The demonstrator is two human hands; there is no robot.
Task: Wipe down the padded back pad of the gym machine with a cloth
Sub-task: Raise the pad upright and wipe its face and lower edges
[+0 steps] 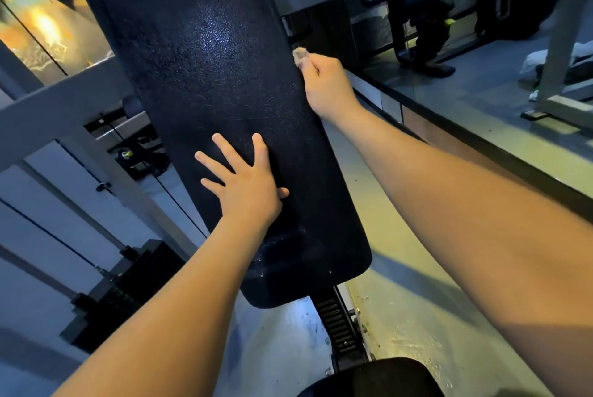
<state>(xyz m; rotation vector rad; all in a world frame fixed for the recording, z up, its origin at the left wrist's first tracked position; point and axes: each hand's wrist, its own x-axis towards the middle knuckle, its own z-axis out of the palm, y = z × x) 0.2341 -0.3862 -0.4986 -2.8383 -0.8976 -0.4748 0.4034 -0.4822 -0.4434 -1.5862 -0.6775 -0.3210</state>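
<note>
Two bare forearms fill the bottom of the view. The right forearm [481, 204] comes in big from the lower right, and the left forearm [160, 300] rises from the lower left. Both reach up to the back pad [208, 76].

The pad is long, dark and grain-textured. It runs from the top edge down to a rounded lower end at centre, leaning a bit to the right, with a light glare patch on its upper middle.

The left hand [244, 185] lies flat on the lower-middle face of the pad, fingers straight and spread wide, palm pressed on, holding nothing. The right hand [327, 88] is at the pad's right edge, higher up than the left. Its fingers are curled tight into a fist round a small pale cloth [300, 56]. Only a bunched tuft of the cloth sticks out at the top of the fist, touching or just beside the pad edge; I can't tell which.

Below the pad's lower end a black toothed rail [337, 323] runs down toward a dark seat [372, 377] at the bottom edge, which is partly cut off. At left, a grey frame beam [64, 108] slants behind the pad. A thin black cable [179, 204] crosses below it, and a black weight stack [122, 294] sits low left. A pale floor [417, 300] shows to the right of the seat. The upper right is dark and blurry, with more gym frames that are hard to make out.
</note>
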